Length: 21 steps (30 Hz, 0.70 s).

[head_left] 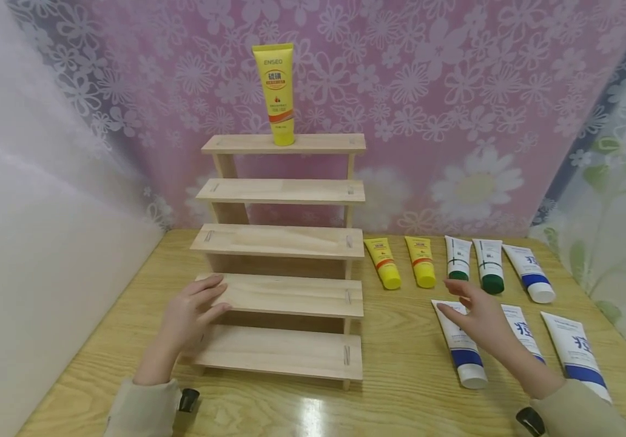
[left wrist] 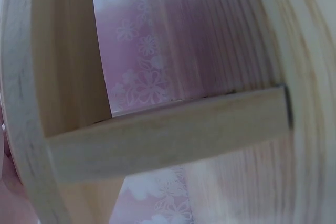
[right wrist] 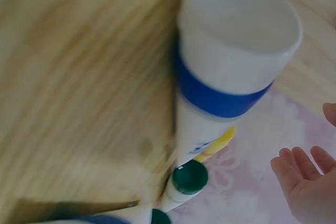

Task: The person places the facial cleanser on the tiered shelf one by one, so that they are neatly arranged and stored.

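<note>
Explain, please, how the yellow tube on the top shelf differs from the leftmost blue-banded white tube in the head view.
The yellow tube has a yellow cap and an orange stripe; the white tube has a white cap and a blue band. The yellow tube stands on its cap on the top shelf; the white tube lies on the table. Both are capped tubes with printing on them.

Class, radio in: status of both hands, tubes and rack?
Left hand at wooden rack, left side; right hand empty, near white tube. One yellow tube upright on top shelf. Right forearm partly hides middle front tube.
</note>
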Each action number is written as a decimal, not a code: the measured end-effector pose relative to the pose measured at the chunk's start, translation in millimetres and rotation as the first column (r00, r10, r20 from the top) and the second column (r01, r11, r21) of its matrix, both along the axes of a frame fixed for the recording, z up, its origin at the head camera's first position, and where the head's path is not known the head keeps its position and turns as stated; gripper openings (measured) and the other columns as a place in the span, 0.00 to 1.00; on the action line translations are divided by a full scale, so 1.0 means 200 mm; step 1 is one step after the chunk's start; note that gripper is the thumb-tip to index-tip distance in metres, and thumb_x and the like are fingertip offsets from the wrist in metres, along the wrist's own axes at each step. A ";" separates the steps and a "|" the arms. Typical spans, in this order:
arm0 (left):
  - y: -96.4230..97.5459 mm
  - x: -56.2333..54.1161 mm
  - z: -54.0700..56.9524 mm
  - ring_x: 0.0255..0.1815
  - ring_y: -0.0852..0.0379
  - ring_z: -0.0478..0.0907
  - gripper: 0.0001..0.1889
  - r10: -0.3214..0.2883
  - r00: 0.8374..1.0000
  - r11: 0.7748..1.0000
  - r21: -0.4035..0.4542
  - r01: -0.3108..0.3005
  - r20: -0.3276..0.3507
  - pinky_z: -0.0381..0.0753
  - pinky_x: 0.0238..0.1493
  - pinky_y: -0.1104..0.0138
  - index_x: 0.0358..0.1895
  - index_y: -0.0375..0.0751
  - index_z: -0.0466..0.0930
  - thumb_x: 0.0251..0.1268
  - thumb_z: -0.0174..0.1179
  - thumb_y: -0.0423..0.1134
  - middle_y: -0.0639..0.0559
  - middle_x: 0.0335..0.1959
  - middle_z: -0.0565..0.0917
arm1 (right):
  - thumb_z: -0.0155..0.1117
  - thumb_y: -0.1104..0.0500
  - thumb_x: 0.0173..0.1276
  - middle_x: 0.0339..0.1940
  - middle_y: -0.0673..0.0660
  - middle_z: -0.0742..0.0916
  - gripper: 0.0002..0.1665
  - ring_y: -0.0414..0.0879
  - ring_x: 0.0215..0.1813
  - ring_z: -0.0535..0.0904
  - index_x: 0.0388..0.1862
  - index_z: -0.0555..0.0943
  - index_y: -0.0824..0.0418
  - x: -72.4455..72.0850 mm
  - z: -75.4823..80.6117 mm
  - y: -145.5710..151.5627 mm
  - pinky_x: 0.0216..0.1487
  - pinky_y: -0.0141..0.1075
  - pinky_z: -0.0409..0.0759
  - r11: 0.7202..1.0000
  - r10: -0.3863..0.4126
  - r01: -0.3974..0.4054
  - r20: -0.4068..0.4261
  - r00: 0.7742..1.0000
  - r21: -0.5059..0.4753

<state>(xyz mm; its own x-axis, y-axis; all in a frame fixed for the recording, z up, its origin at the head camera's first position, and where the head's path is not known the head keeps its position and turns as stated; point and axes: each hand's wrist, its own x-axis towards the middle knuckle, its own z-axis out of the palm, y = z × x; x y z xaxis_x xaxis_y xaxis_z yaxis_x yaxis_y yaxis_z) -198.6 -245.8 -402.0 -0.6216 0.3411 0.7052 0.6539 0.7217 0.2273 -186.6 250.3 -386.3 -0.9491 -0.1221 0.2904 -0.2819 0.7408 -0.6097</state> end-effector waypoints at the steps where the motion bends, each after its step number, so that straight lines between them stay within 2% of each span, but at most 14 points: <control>1: 0.00 0.00 0.00 0.48 0.43 0.74 0.26 0.003 1.000 1.000 -0.003 -0.003 0.001 0.66 0.51 0.46 0.41 0.31 0.81 0.52 0.57 0.54 0.41 0.48 0.78 | 0.64 0.59 0.58 0.50 0.68 0.76 0.28 0.60 0.51 0.71 0.54 0.68 0.70 0.00 0.00 0.01 0.49 0.53 0.71 1.000 -0.005 0.005 0.009 1.000 0.002; 7: 0.00 0.01 0.00 0.48 0.44 0.74 0.26 0.014 1.000 1.000 -0.001 -0.014 0.006 0.66 0.52 0.46 0.41 0.32 0.81 0.51 0.58 0.55 0.41 0.47 0.78 | 0.62 0.58 0.59 0.49 0.72 0.75 0.28 0.64 0.50 0.71 0.53 0.68 0.73 0.03 -0.01 0.09 0.48 0.53 0.71 1.000 -0.001 0.000 0.065 0.998 0.021; 13: 0.00 0.01 0.00 0.48 0.43 0.74 0.27 0.012 1.000 1.000 -0.002 -0.012 -0.003 0.67 0.51 0.46 0.40 0.31 0.81 0.52 0.57 0.55 0.41 0.47 0.78 | 0.62 0.56 0.59 0.49 0.73 0.75 0.29 0.64 0.49 0.72 0.52 0.67 0.74 0.06 -0.05 0.15 0.46 0.53 0.73 0.997 -0.030 0.020 0.137 0.990 0.075; 21: 0.00 0.00 0.00 0.48 0.43 0.74 0.27 -0.004 1.000 1.000 0.009 0.004 -0.021 0.67 0.50 0.44 0.40 0.31 0.81 0.52 0.57 0.55 0.41 0.47 0.78 | 0.61 0.52 0.59 0.50 0.73 0.74 0.33 0.66 0.49 0.72 0.55 0.66 0.74 0.08 -0.08 0.20 0.43 0.51 0.75 0.991 -0.051 0.010 0.300 0.953 0.137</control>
